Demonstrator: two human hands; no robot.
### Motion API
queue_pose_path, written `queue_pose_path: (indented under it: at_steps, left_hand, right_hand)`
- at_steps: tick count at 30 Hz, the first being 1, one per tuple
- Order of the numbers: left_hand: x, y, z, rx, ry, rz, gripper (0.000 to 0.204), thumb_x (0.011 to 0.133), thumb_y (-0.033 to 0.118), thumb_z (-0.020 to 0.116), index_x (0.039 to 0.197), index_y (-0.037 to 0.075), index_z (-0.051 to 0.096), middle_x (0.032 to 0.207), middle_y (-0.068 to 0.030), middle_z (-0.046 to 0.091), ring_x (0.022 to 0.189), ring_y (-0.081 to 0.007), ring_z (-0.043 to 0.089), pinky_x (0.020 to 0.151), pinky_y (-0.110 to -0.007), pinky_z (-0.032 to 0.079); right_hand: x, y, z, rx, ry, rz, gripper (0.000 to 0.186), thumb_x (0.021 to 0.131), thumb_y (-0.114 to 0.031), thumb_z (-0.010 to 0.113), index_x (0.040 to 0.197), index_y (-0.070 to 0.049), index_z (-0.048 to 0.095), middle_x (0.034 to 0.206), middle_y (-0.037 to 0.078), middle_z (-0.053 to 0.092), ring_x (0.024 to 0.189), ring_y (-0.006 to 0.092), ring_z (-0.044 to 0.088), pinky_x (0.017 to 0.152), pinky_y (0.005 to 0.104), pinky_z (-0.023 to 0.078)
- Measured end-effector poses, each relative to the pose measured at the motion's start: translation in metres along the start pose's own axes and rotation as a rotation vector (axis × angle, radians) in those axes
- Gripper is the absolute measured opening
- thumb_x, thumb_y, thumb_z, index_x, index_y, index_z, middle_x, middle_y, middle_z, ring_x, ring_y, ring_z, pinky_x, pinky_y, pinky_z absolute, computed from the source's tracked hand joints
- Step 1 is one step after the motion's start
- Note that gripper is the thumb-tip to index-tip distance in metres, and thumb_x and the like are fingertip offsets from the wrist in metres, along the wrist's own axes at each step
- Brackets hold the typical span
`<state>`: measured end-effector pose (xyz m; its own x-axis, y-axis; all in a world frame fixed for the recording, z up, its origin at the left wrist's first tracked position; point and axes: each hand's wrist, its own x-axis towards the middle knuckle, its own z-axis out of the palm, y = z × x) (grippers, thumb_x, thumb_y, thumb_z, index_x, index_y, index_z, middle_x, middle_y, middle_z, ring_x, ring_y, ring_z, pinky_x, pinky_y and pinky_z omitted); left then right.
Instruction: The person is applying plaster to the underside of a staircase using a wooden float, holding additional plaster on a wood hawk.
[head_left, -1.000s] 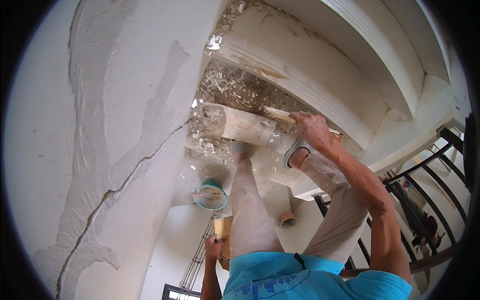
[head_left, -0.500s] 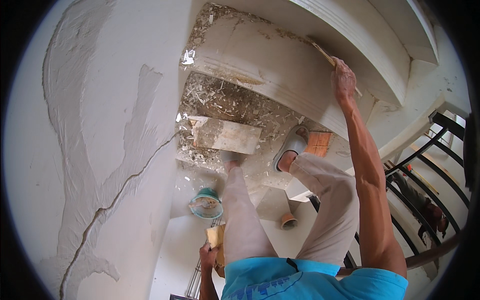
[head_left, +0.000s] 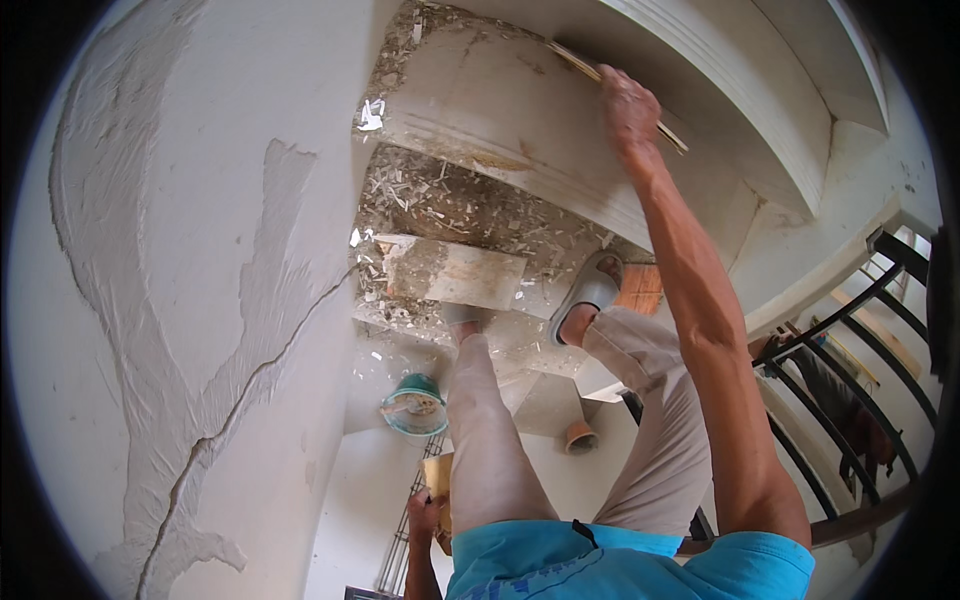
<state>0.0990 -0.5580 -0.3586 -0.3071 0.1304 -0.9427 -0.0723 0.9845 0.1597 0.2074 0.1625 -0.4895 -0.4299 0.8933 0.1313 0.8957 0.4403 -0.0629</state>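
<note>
My right hand [head_left: 632,112] is reached out over the upper stair step [head_left: 500,95]. Its fingers are closed around a thin, pale wooden strip [head_left: 575,62], seen nearly edge-on, whose ends stick out on both sides of the fist. Close to the back of the step, the strip lies along or just above the surface; which of the two I cannot tell. Low down beside my left leg, my left hand [head_left: 425,513] grips a yellowish-tan block [head_left: 437,476]. My leg and shirt partly hide this block, and its material is unclear.
White chips and dirt [head_left: 430,200] litter the steps. A loose pale slab [head_left: 478,277] lies by my left foot, a reddish-brown piece [head_left: 638,290] by my right. Below are a green bucket [head_left: 415,405] and an orange pot [head_left: 580,437]. A cracked, patched wall [head_left: 230,250] stands left, black railing [head_left: 840,370] right.
My right hand has moved left and farther up the step with the wooden strip. My left hand and its block have shifted only slightly.
</note>
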Motion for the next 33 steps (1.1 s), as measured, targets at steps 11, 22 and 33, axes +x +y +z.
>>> queue_pose_path:
  at_steps: [11, 22, 33]
  left_hand:
    - [0.001, 0.004, -0.010, -0.126, 0.048, 0.025, 0.017, 0.077, 0.011, 0.069, 0.080, -0.004, 0.061, 0.061, -0.0054, 0.057, 0.057, -0.0113, 0.049, 0.053, -0.032, 0.042]
    - [-0.005, 0.023, -0.024, -0.164, 0.030, -0.028, 0.020, 0.079, 0.013, 0.070, 0.073, -0.001, 0.057, 0.061, -0.0013, 0.053, 0.057, -0.0092, 0.047, 0.051, -0.030, 0.040]
    - [0.005, -0.012, -0.029, 0.034, 0.028, 0.040, 0.022, 0.078, 0.012, 0.071, 0.071, -0.003, 0.056, 0.059, -0.0025, 0.052, 0.055, -0.0101, 0.044, 0.051, -0.031, 0.040]
  right_hand:
    - [-0.112, -0.144, -0.024, 0.158, -0.341, -0.272, 0.030, 0.080, -0.004, 0.057, 0.109, -0.001, 0.055, 0.098, 0.017, 0.060, 0.088, 0.0300, 0.062, 0.067, 0.0394, 0.052]
    - [-0.125, -0.087, -0.072, 0.339, -0.220, 0.013, 0.033, 0.083, 0.001, 0.053, 0.112, -0.009, 0.065, 0.097, 0.013, 0.068, 0.083, 0.0296, 0.067, 0.071, 0.0409, 0.056]
    - [-0.076, 0.098, -0.035, 0.044, 0.129, 0.021, 0.033, 0.085, -0.002, 0.055, 0.113, -0.015, 0.065, 0.105, 0.006, 0.067, 0.095, 0.0269, 0.064, 0.082, 0.0387, 0.053]
